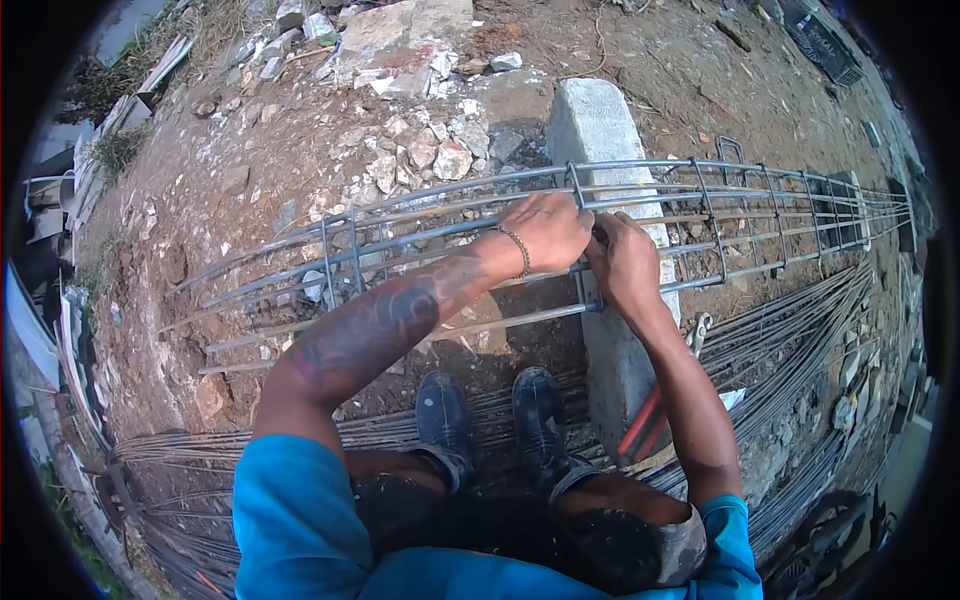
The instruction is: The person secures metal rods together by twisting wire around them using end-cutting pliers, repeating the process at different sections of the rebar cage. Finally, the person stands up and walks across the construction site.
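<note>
A long cage of steel reinforcing bars (pixel 450 236) stretches across the view, its bars joined by square stirrups (pixel 717 225). My left hand (pixel 548 232) is closed at the cage beside one stirrup, with a beaded bracelet on the wrist. Right against it, my right hand (pixel 627 265) is closed too, fingertips pinched together at the same stirrup. Whatever lies between the fingers is hidden. Beneath the hands the cage crosses a pale concrete block (pixel 595 120). By my right forearm is a tool with red handles (pixel 642 425) and a metal head, partly covered by the arm.
Bundles of thin steel rods (pixel 790 335) lie on the ground to the right and behind my boots (pixel 445 415). Broken stones (pixel 425 155) and rubble cover the dirt ahead. A second support (pixel 850 205) stands under the cage's far right end. A dark crate (pixel 825 48) sits at upper right.
</note>
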Available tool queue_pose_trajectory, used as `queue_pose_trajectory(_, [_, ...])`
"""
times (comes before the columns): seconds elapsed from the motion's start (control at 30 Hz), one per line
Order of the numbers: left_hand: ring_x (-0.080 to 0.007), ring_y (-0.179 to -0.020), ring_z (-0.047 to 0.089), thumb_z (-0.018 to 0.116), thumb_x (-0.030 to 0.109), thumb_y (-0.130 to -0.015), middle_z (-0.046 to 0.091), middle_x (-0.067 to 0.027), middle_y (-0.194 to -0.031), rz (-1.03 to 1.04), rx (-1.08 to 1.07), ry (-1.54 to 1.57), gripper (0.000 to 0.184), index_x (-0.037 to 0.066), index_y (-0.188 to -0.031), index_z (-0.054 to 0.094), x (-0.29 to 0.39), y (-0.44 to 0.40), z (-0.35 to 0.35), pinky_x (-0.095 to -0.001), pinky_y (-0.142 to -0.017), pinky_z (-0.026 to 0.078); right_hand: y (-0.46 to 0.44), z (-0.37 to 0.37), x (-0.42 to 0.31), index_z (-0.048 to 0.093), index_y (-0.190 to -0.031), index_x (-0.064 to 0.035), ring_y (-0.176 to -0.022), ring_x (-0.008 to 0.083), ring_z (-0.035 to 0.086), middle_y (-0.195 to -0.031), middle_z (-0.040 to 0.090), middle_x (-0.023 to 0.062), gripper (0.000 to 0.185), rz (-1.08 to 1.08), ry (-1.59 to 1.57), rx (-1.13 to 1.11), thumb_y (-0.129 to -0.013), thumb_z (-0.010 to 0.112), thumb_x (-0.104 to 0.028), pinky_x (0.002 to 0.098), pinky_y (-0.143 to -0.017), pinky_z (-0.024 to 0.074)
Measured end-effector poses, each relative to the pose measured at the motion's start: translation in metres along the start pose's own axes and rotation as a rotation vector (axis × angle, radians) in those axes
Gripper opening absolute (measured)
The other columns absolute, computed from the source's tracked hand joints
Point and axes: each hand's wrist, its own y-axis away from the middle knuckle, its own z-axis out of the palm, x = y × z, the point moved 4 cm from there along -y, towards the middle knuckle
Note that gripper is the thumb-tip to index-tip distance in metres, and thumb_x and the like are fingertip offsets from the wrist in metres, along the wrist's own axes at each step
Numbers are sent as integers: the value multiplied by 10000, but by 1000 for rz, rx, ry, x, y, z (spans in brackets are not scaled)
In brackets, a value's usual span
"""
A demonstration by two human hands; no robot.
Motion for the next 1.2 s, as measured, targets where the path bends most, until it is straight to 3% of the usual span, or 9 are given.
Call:
queue_pose_trajectory(0.03, [-446, -988, 569, 379, 377, -948, 588, -308, -1033, -196, -145, 61, 502, -73, -980, 599, 7, 1, -9, -493, -891, 422, 1, 0, 0, 658, -996, -36, -797, 394, 620, -884, 627, 183, 247, 14, 7, -12, -820, 660, -209, 464, -691, 490])
queue_pose_trajectory(0.07, [-446, -988, 569, 379, 377, -948, 588, -308, -1033, -198, -144, 64, 502, -73, -980, 599, 9, 2, -13, -493, -891, 422, 3, 0, 0, 658, -998, -34, -798, 394, 621, -885, 627, 182, 252, 27, 13, -25, -822, 661, -214, 463, -689, 490])
queue_pose_trajectory(0.17, [-410, -1203, 480, 257, 459, -996, 399, -295, -1362, -172, -304, 77, 642, -81, -1313, 399, 6, 0, -9, -449, -1034, 353, 3, 2, 1, 658, -1007, -36, -800, 394, 622, -886, 626, 182, 256, 6, -8, -2, -827, 660, -217, 466, -687, 489])
queue_pose_trajectory(0.3, [-376, -1336, 345, 181, 551, -982, 290, -271, -1454, -376, -133, 582, 732, -10, -1450, 221, -33, -11, 9, -430, -1091, 304, 4, -2, -5, 657, -1012, -38, -802, 393, 623, -892, 628, 181, 256, 45, -17, -20, -830, 659, -217, 466, -686, 489])
queue_pose_trajectory(0.47, [-351, -1379, 259, 164, 592, -967, 221, -253, -1488, -285, -243, 305, 735, 68, -1481, 204, -17, -18, 16, -482, -1089, 287, 3, 2, -1, 654, -1026, -38, -805, 390, 625, -903, 632, 179, 262, 63, 16, -38, -832, 657, -215, 465, -693, 488])
queue_pose_trajectory(0.53, [-354, -1370, 270, 177, 586, -968, 198, -235, -1504, -263, -263, 826, 723, 76, -1480, 216, -18, -32, 25, -471, -1091, 281, 3, 1, -2, 655, -1021, -36, -807, 391, 625, -904, 633, 180, 260, 45, 22, -35, -832, 656, -214, 467, -696, 488])
queue_pose_trajectory(0.83, [-382, -1360, 259, 241, 561, -965, 246, -208, -1494, -374, -243, 836, 693, 87, -1470, 248, -9, -22, 21, -445, -1108, 234, 4, -1, -1, 659, -995, 11, -805, 368, 625, -905, 635, 190, 273, 60, -4, -24, -812, 673, -191, 428, -710, 486])
queue_pose_trajectory(0.93, [-380, -1330, 292, 258, 554, -961, 284, -203, -1472, -389, -178, 1122, 691, 74, -1458, 259, -4, -21, 19, -440, -1117, 208, 3, -1, -1, 659, -993, 11, -806, 369, 626, -908, 636, 192, 274, 65, -6, -23, -812, 675, -193, 429, -715, 487])
queue_pose_trajectory(1.2, [-336, -1198, 417, 350, 509, -955, 369, -193, -1353, -434, -43, 1152, 664, 33, -1416, 304, -9, -10, 15, -411, -1067, 287, -1, -4, -3, 661, -997, 6, -833, 366, 637, -939, 650, 196, 294, 104, -20, -43, -803, 689, -213, 425, -731, 493])
